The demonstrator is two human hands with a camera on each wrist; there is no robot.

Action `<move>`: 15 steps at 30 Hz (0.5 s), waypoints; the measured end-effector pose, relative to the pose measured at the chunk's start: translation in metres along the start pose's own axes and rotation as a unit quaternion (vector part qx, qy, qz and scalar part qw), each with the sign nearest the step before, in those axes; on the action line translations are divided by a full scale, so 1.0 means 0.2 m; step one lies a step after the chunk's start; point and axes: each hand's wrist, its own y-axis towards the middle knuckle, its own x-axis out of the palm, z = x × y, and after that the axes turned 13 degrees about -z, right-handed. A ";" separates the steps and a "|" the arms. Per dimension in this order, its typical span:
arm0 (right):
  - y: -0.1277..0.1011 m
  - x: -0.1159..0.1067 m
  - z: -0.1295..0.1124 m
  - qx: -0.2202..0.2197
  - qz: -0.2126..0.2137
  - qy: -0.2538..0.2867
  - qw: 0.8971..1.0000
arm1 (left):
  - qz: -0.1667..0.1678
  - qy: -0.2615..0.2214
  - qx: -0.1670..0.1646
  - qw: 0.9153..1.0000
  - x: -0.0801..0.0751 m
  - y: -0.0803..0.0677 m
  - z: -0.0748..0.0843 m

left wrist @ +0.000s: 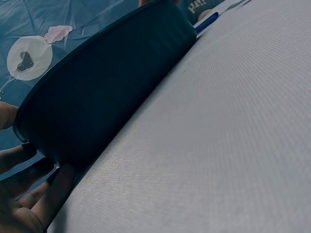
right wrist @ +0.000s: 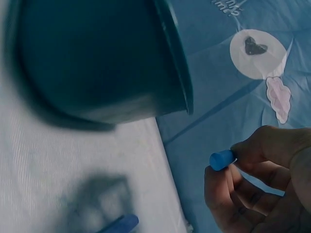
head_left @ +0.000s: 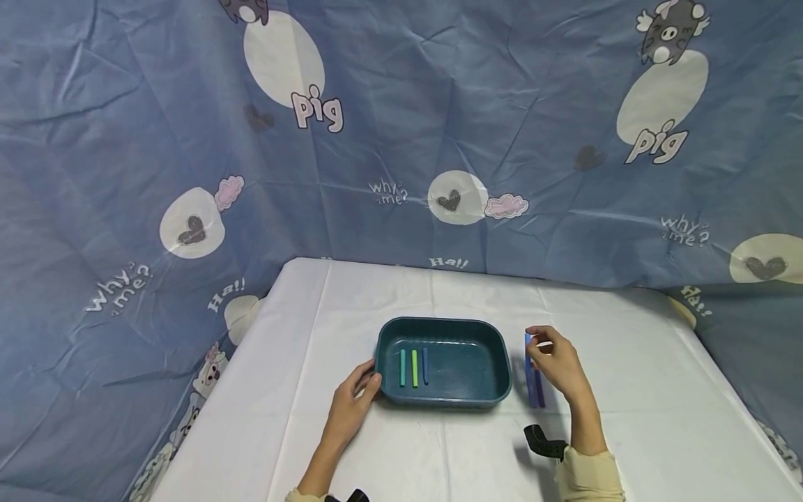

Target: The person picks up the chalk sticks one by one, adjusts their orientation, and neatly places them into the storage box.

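Observation:
A dark teal rectangular tray (head_left: pixel 442 402) stands on the white cloth. Inside it, on the left side, lie a turquoise stick (head_left: pixel 403 368), a lime green stick (head_left: pixel 415 368) and a dark blue stick (head_left: pixel 426 366), side by side. My left hand (head_left: pixel 353 403) holds the tray's left end, with one digit at the rim and other fingers against the outer wall in the left wrist view. Right of the tray, my right hand (head_left: pixel 557 362) pinches a light blue stick (right wrist: pixel 222 159) between thumb and fingertips, above the cloth. Below that hand lie a blue stick (head_left: pixel 532 390) and a purple stick (head_left: pixel 540 392).
White cloth (head_left: pixel 351 293) covers the table. A blue printed curtain (head_left: pixel 376 230) hangs along its back and left side, with more of it at the right. A black wrist mount (head_left: pixel 543 443) juts from my right sleeve (head_left: pixel 588 474).

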 end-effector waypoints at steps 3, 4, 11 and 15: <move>0.01 0.01 -0.01 -0.009 -0.007 0.021 1.000 | -0.001 -0.002 -0.001 1.000 0.00 0.00 0.00; 0.01 0.01 -0.02 -0.013 -0.009 0.028 0.999 | -0.001 -0.002 -0.001 1.000 0.00 -0.01 0.00; 0.03 0.04 -0.08 -0.027 -0.024 0.066 0.997 | 0.005 0.006 -0.002 1.000 0.00 0.00 0.01; 0.04 0.06 -0.13 -0.026 -0.031 0.074 0.996 | 0.004 0.001 0.000 1.000 0.00 0.00 0.01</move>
